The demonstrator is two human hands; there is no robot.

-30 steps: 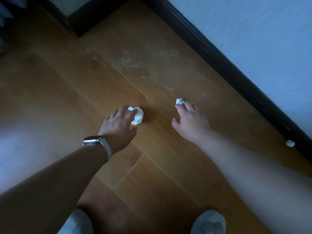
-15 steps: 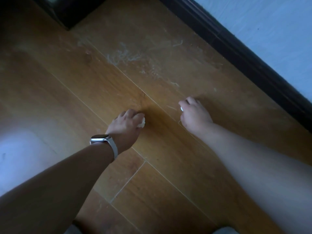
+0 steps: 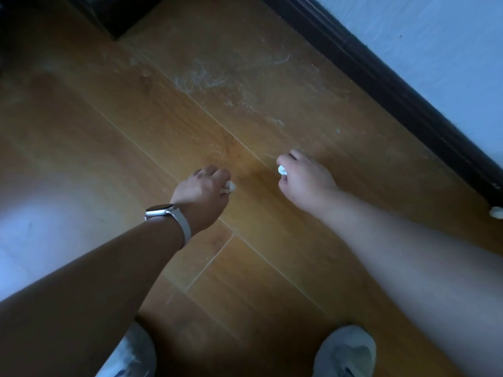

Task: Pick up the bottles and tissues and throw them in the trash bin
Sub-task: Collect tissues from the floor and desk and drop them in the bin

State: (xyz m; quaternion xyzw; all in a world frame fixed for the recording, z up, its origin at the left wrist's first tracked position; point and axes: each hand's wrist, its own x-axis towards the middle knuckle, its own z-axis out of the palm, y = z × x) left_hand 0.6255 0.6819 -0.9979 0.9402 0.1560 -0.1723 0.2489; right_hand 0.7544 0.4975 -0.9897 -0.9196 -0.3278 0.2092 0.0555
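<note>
A tissue [image 3: 229, 187] is gripped by the left hand [image 3: 202, 192]; at 3 o'clock, a smaller tissue [image 3: 282, 170] is pinched by the right hand [image 3: 304, 177].

The orange-brown wooden plank floor [image 3: 272, 268] is carrying a patch of whitish dusty smears [image 3: 206, 77] across its far boards and is catching a pale glare of light [image 3: 40, 227] along its left side. A small white crumpled tissue wad [image 3: 496, 212] is lying on it at the right edge of view, just beside the dark skirting board [image 3: 394, 85] running along the foot of the wall. Two pale grey shoes, the left sneaker [image 3: 130, 357] and the right sneaker [image 3: 345, 352], are standing on the near planks, well apart.
</note>
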